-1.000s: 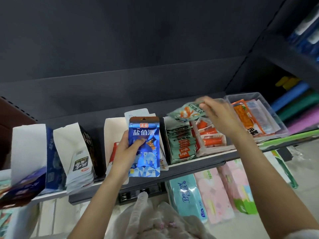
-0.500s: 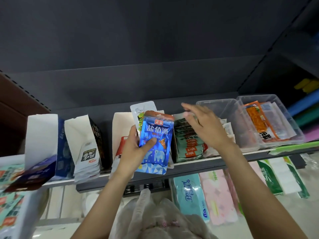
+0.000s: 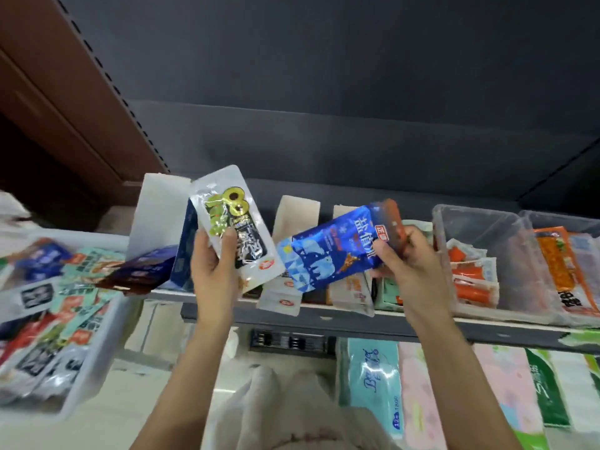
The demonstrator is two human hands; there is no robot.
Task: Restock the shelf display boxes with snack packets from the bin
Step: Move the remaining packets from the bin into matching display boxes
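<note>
Hands up at the shelf (image 3: 324,316): left hand (image 3: 212,274) grips a white packet (image 3: 233,222) upright, right hand (image 3: 412,271) pinches a tilted blue packet (image 3: 331,251), both above the display boxes (image 3: 292,216); bin (image 3: 94,368) sits far left.

The blue packet (image 3: 337,251) in my right hand (image 3: 412,274) carries the large white characters 盐值派 along its face, with a small red brand tag reading 正 beside them. The silver packet (image 3: 233,228) in my left hand (image 3: 212,277) shows gold and black lettering that I cannot read through the blur. Below the shelf, the teal tissue pack (image 3: 373,381) bears a script brand name, roughly "Barley", and the figure 1800 near its lower edge. All other printing is illegible.
</note>
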